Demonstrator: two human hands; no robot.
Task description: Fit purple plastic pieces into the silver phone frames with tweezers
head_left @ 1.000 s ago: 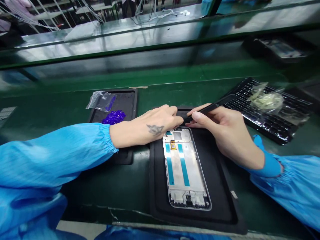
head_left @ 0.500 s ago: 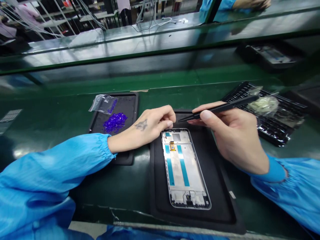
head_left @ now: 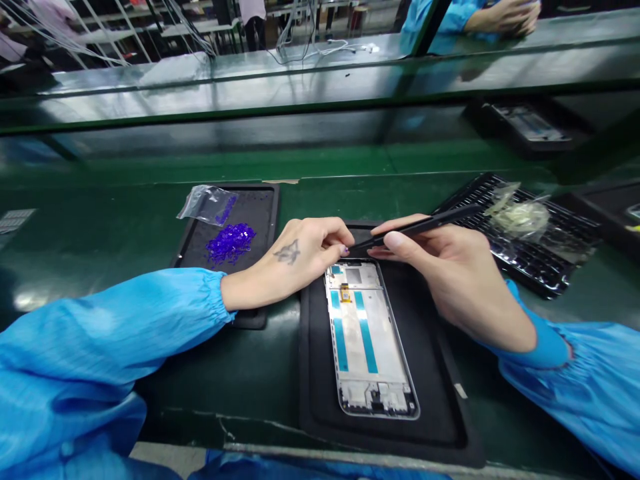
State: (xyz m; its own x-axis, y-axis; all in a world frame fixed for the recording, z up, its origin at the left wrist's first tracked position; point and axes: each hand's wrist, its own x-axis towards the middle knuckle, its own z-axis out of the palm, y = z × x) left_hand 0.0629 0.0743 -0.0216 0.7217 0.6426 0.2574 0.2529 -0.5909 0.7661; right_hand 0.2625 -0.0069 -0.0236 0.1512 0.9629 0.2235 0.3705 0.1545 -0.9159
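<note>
My right hand (head_left: 450, 267) grips a pair of black tweezers (head_left: 430, 221), whose tips reach my left fingertips. My left hand (head_left: 310, 250) is closed in a pinch, with a speck of purple showing at the fingertips; it looks like one of the small purple pieces. Just below both hands lies an open phone frame (head_left: 373, 340) on a black tray (head_left: 435, 373). Its metal inside carries teal strips and an orange flex connector. A pile of small purple pieces (head_left: 231, 243) rests on a second black tray (head_left: 260, 207) left of my left hand.
A clear plastic bag (head_left: 206, 203) with more purple pieces lies on the left tray. To the right, a slotted black tray (head_left: 540, 267) bears crumpled clear film (head_left: 520, 217). Farther back are a box with a phone frame (head_left: 535, 123) and another person's hands (head_left: 505, 17).
My right hand has moved left, bringing the tweezer tips from a short gap away to my left fingertips. A purple speck now shows there. The phone frame stays on its tray.
</note>
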